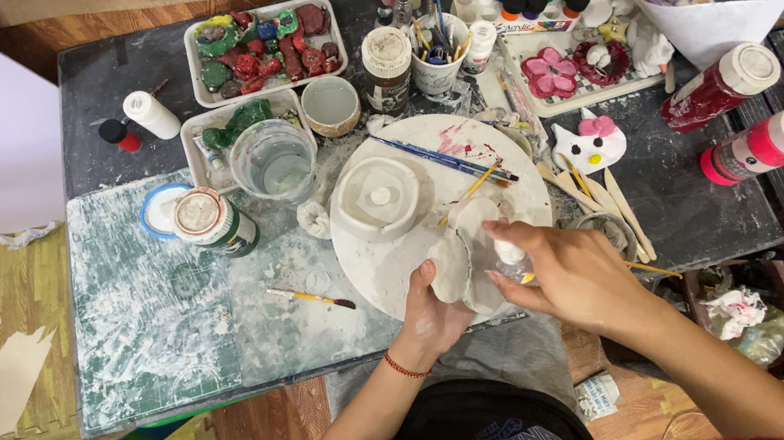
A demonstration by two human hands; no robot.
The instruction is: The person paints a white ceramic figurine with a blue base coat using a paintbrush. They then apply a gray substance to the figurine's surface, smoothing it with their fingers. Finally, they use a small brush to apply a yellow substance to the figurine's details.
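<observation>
My left hand (430, 316) holds a flat white clay piece (451, 265) upright by its lower edge, over the near rim of a round white turntable (389, 271). My right hand (566, 273) grips a small white bottle (509, 253) and presses its tip against the clay piece's right side. A second pale clay shape (478, 219) lies just behind them on the turntable. A white clay bowl-like form (377, 197) sits on the turntable's left half. Several brushes (450, 160) lie across its far side.
A loose brush (312, 298) lies on the paint-smeared cutting mat (153, 322). A water cup (275, 160), paint jar (211, 222), trays of painted clay pieces (266, 45), red (720, 86) and pink (766, 144) paint bottles and wooden tools (612, 201) crowd the dark table.
</observation>
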